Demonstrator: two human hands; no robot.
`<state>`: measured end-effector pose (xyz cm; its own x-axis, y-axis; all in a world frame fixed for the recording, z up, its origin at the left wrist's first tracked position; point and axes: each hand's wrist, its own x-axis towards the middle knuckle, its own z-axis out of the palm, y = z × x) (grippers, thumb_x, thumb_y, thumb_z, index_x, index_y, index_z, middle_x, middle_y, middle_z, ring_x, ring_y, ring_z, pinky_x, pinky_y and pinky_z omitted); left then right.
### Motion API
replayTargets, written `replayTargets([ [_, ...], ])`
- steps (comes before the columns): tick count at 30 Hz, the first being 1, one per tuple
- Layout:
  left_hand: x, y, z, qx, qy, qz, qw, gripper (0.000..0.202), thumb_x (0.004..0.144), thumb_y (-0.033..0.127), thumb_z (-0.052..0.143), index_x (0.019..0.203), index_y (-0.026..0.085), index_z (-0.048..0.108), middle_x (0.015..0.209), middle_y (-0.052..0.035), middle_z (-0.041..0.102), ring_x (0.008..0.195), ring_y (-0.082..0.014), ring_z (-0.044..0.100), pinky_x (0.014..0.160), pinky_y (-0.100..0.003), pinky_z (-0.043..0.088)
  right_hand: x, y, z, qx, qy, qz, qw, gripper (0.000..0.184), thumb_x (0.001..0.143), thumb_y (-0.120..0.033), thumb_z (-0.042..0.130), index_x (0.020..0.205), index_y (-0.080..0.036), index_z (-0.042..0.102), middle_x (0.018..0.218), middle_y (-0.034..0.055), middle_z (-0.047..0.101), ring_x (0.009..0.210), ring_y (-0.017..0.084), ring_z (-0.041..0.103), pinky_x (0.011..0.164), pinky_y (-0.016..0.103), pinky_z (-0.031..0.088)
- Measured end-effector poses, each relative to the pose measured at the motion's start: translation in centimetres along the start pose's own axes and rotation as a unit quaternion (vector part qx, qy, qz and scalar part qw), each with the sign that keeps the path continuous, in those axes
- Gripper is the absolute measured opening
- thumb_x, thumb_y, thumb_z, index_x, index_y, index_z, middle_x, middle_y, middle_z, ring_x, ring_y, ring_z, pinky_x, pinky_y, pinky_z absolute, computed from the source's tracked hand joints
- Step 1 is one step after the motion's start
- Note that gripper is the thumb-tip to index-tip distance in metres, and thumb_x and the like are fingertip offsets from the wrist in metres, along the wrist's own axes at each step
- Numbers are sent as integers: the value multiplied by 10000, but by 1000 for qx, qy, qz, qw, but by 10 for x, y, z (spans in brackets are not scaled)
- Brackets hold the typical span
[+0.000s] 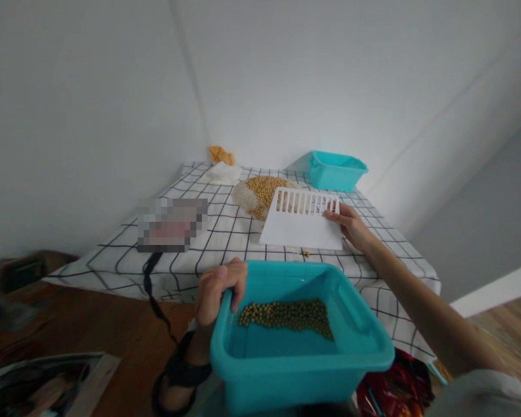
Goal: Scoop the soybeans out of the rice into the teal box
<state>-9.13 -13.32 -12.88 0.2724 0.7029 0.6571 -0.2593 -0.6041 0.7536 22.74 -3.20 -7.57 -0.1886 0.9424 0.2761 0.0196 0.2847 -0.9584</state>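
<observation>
My left hand (223, 289) is closed over the left rim of a turquoise plastic tub (295, 365), which sits low in front of the table edge. Dark green and yellowish beans (290, 315) lie in a band across the tub's floor. My right hand (349, 226) pinches the right end of a white slotted plate (301, 231), thumb by the slots. The plate is tilted above the cloth, its row of slots on the far side. Behind it, partly hidden, is a pile of yellow beans (264, 191) beside white grains (243, 197) that look like rice.
A second turquoise tub (336, 171) stands at the table's back right. At the back left lie a white cloth or bag (222, 172) and an orange cloth (221, 154). A pixelated flat object (173, 226) with a dark strap is at left on the checked tablecloth (225, 231).
</observation>
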Motion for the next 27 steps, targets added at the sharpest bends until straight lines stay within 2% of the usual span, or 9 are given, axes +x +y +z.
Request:
replayTargets([
  [6,0,1,1,-4,-6,12,1000,658,1087,349,221,496,211,476,453,-9,473,520,-186,439,717,-409,344,0,2,-1,-15,-37,19,999,304,799,-405,800,1025,-216,723,1054,57,776,969,251,706,851,365,550],
  [11,1,0,4,1,7,21,1000,667,1082,350,228,474,212,465,435,-7,459,494,-180,434,698,-408,352,0,3,-3,-48,-49,23,997,300,822,-407,777,1031,-203,709,1054,67,759,927,239,696,782,342,549],
  [15,1,2,5,6,15,13,1000,674,1082,360,229,464,213,451,438,-4,449,494,-177,431,707,-407,355,0,2,-3,-67,-60,23,996,272,825,-396,776,997,-196,709,979,61,746,849,217,681,710,322,538],
  [22,1,5,2,13,-1,0,1000,678,1091,368,226,474,213,460,448,-2,452,505,-179,431,731,-413,353,-3,0,2,-45,-100,28,994,284,822,-400,791,1013,-201,725,1000,53,762,838,191,687,734,316,551],
  [27,0,2,4,7,14,4,1000,668,1086,356,222,473,215,448,444,0,451,509,-182,434,730,-415,346,-2,-1,2,-39,-70,22,997,303,798,-397,806,1011,-199,722,991,54,763,844,198,686,738,318,545],
])
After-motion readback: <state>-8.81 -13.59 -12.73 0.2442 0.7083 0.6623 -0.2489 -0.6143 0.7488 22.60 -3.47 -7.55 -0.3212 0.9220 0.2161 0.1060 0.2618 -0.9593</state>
